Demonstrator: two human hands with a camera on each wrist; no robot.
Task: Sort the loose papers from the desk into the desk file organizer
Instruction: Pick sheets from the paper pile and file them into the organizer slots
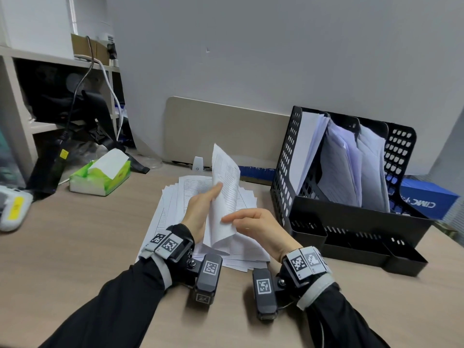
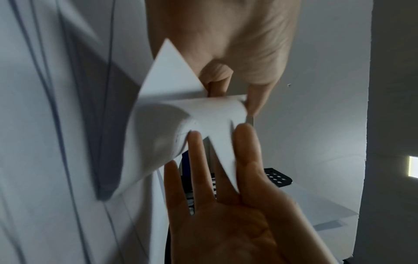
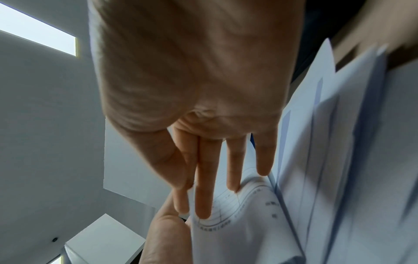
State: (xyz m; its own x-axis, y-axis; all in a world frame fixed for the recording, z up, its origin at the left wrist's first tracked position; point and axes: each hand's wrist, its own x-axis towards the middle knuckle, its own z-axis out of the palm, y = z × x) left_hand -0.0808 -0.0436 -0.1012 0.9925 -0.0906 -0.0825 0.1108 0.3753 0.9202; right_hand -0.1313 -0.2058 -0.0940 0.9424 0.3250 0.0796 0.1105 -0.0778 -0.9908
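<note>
A loose pile of printed papers [image 1: 173, 204] lies in the middle of the desk [image 1: 82, 237]. Above it stands one curled sheet [image 1: 226, 177], held upright. My left hand [image 1: 213, 197] pinches it, thumb on the near face and fingers behind. From the right, my right hand [image 1: 228, 219] pinches the sheet's lower edge with thumb and fingertips. The left wrist view shows my left hand [image 2: 196, 151] with straight fingers against the curled sheet [image 2: 162, 125]. In the right wrist view my right hand [image 3: 192, 196] lies on the printed sheet [image 3: 244, 223]. The black mesh file organizer [image 1: 283, 177] stands at the right, with papers in its three slots.
A green tissue box [image 1: 100, 177] sits at the back left, with a black stand and cables [image 1: 88, 116] behind it. A white device [image 1: 12, 209] lies at the left edge. A blue box [image 1: 426, 199] is behind the organizer. A beige divider panel [image 1: 226, 126] lines the back.
</note>
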